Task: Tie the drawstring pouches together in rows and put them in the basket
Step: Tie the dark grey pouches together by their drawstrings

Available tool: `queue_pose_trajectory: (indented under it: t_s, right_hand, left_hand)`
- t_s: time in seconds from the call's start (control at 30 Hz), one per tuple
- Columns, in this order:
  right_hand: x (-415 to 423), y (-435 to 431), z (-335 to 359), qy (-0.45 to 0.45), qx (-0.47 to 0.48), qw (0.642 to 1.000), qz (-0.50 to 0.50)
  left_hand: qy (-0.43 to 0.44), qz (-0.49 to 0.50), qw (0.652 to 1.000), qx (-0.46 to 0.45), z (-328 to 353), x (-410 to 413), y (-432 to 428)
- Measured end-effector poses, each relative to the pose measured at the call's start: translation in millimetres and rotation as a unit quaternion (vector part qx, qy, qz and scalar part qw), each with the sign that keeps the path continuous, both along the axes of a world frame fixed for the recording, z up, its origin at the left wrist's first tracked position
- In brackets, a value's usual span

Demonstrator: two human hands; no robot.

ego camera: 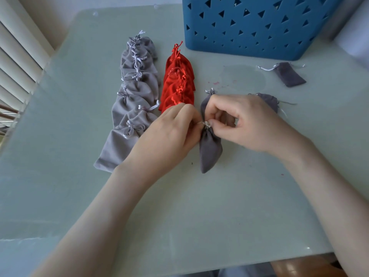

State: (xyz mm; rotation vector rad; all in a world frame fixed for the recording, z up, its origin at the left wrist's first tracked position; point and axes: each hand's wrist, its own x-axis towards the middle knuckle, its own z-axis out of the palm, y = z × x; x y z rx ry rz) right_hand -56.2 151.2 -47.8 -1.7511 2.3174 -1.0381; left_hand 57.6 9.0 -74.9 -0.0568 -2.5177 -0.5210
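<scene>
Dark grey pouches [210,150]: centre of desk [179,206], long axis near edge to far edge, mouths meeting mid-length.
Left hand [173,126]: fingertips pinching drawstring [205,124] at that junction.
Right hand [239,120]: thumb and forefinger pinching same drawstring.
Basket [259,27]: far right corner.

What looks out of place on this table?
One dark grey fabric drawstring pouch lies alone and askew near the blue perforated plastic basket, cords splayed, apart from the light grey row and red row. Small pink specks also mark the pale glass tabletop.
</scene>
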Motion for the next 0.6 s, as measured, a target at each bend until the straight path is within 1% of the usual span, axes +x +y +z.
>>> queue_pose_trajectory:
  t_s: [0.17,0.23,0.3,0.33,0.37,0.4,0.47,0.53,0.6]
  right_hand:
    - [4,0,-1,0.022,-0.023,0.999,-0.021]
    - [5,-1,-1,0.019,-0.042,0.998,-0.03]
    - [7,-2,-1,0.001,-0.065,0.997,-0.041]
    - [8,-3,0,-0.013,-0.076,0.996,-0.046]
    - [9,-2,0,-0.03,-0.087,0.995,-0.049]
    - [9,-2,1,-0.05,-0.095,0.993,-0.049]
    - [9,-2,1,-0.098,-0.102,0.989,-0.045]
    - [8,-2,1,-0.154,-0.106,0.982,-0.041]
    - [8,-4,1,-0.209,-0.114,0.97,-0.038]
  left_hand:
    - [0.003,0.005,0.999,0.035,-2,-1,2]
    - [0.013,0.018,0.998,0.066,-1,-2,4]
    - [0.017,0.041,0.991,0.127,1,-1,8]
    - [0.013,0.054,0.982,0.178,2,-1,11]
    - [0.004,0.064,0.968,0.242,2,-1,14]
    - [-0.008,0.066,0.946,0.318,3,-1,16]
    - [-0.03,0.051,0.886,0.459,5,-4,21]
    - [-0.032,0.036,0.834,0.55,9,-5,25]
    - [-0.03,0.02,0.786,0.617,13,-6,28]
